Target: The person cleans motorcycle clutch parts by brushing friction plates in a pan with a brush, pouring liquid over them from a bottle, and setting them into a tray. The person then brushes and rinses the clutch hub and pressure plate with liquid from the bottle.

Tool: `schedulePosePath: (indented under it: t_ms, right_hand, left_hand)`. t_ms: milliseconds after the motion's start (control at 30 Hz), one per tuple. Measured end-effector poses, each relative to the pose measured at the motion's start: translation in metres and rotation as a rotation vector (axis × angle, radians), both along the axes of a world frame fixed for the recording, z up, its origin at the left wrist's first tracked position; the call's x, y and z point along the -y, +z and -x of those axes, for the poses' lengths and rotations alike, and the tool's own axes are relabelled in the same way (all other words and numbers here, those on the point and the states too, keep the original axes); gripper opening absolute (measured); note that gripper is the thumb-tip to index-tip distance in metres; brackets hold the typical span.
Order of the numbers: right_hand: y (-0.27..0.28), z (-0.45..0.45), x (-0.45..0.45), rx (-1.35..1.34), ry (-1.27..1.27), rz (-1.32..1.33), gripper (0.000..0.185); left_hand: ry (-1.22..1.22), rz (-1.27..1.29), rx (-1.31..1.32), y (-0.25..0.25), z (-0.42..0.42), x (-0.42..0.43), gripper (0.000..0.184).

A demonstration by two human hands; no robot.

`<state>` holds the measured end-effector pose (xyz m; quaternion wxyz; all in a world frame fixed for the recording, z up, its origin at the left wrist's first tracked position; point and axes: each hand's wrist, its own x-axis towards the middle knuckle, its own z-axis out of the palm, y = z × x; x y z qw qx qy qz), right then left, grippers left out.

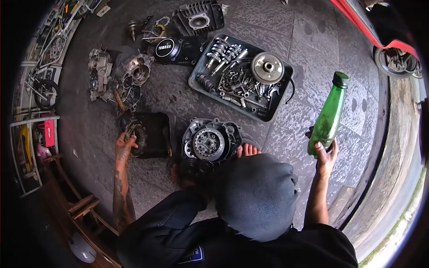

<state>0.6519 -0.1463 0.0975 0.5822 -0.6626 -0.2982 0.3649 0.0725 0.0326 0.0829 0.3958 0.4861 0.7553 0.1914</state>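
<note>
My right hand (326,153) is wrapped round the lower part of a green plastic bottle (330,116) with a dark cap, raised upright with a slight tilt. On the other side, my left hand (126,144) grips a dark ring-shaped part (139,134) by its edge, over a shallow black tray (158,134); the ring's details are blurred. Between my feet stands an engine case (190,129) with a round clutch basket (208,144) and gear showing on top. The grey head covering hides part of the floor in front of me.
A dark parts tray (196,85) holds gear shafts, bolts and a large gear (268,68). Opened engine cases (136,71) lie left, with a YAMAHA cover (166,48) and finned cylinder (199,20) behind. A wooden stool (82,207) stands at lower left.
</note>
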Motion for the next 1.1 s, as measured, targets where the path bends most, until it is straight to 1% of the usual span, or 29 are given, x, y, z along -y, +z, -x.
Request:
schedulePosePath:
  t_ms: [33,67,100,167,200,233,267,300,367,400,433,500,533,567,700,733,767,833,867,933,967,1033,1067,1100]
  right_hand:
    - [-0.003,-0.001,0.003,-0.009,-0.007,0.001,0.066]
    - [-0.007,-0.004,0.005,-0.012,-0.023,0.005,0.066]
    - [-0.01,-0.007,0.005,-0.01,-0.044,0.004,0.066]
    - [-0.011,-0.012,0.012,-0.03,-0.053,0.014,0.066]
    - [-0.017,-0.015,0.016,0.01,-0.074,0.021,0.066]
    - [-0.021,-0.018,0.015,0.05,-0.092,0.015,0.066]
    - [-0.022,-0.017,0.016,-0.014,-0.097,0.015,0.066]
    - [-0.025,-0.017,0.016,-0.018,-0.104,0.015,0.066]
    - [-0.035,-0.017,0.019,-0.063,-0.146,-0.114,0.069]
    - [-0.044,-0.014,0.015,-0.097,-0.158,-0.231,0.071]
    - [-0.051,-0.013,0.011,-0.077,-0.166,-0.283,0.073]
    - [-0.058,-0.009,0.007,-0.051,-0.214,-0.229,0.072]
    - [-0.061,-0.005,0.006,-0.081,-0.257,-0.191,0.069]
    - [-0.067,-0.005,0.006,-0.067,-0.269,-0.173,0.066]
    - [-0.074,0.002,0.006,-0.138,-0.287,-0.149,0.064]
    - [-0.075,0.004,0.006,-0.147,-0.289,-0.135,0.063]
    - [-0.075,0.007,0.005,-0.154,-0.288,-0.135,0.063]
    - [-0.074,0.011,0.006,-0.183,-0.288,-0.122,0.062]
    - [-0.077,0.01,0.008,-0.164,-0.276,-0.119,0.063]
    - [-0.078,0.011,0.011,-0.195,-0.289,-0.098,0.064]
    - [-0.079,0.011,0.013,-0.219,-0.293,-0.077,0.064]
    - [-0.081,0.009,0.016,-0.219,-0.302,-0.074,0.065]
    - [-0.082,0.008,0.017,-0.216,-0.297,-0.074,0.065]
    - [-0.081,0.008,0.018,-0.216,-0.309,-0.067,0.065]
  left_hand:
    - [0.021,0.015,0.02,-0.002,0.004,0.001,0.02]
    - [-0.015,0.094,0.038,-0.003,0.009,0.0,0.021]
    - [-0.026,0.089,0.038,-0.005,0.008,-0.005,0.021]
    - [-0.098,0.169,-0.027,-0.012,0.008,-0.007,0.018]
    - [-0.084,0.191,0.085,-0.01,0.006,-0.01,0.016]
    - [-0.085,0.193,0.08,-0.007,0.002,-0.01,0.016]
    - [-0.077,0.219,0.086,-0.001,-0.001,-0.012,0.015]
    - [-0.072,0.247,0.092,0.005,-0.008,-0.015,0.014]
    - [-0.05,0.27,0.137,0.02,-0.024,-0.02,0.013]
    - [-0.018,0.291,0.185,0.028,-0.033,-0.022,0.013]
    - [-0.024,0.293,0.185,0.038,-0.046,-0.024,0.013]
    - [-0.1,0.312,0.207,0.059,-0.076,-0.031,0.014]
    - [-0.111,0.314,0.203,0.067,-0.089,-0.036,0.014]
    - [-0.152,0.33,0.218,0.073,-0.101,-0.04,0.015]
    - [-0.26,0.39,0.229,0.092,-0.154,-0.047,0.016]
    - [-0.336,0.417,0.22,0.098,-0.172,-0.051,0.018]
    - [-0.333,0.416,0.213,0.095,-0.184,-0.054,0.018]
    - [-0.528,0.447,0.195,0.086,-0.208,-0.06,0.017]
    - [-0.533,0.45,0.191,0.08,-0.222,-0.061,0.017]
    - [-0.633,0.476,0.269,0.065,-0.249,-0.063,0.017]
    - [-0.643,0.481,0.264,0.056,-0.263,-0.065,0.017]
    - [-0.711,0.517,0.387,0.036,-0.29,-0.067,0.017]
    - [-0.72,0.526,0.385,0.023,-0.302,-0.067,0.017]
    - [-0.714,0.528,0.469,0.01,-0.314,-0.067,0.017]
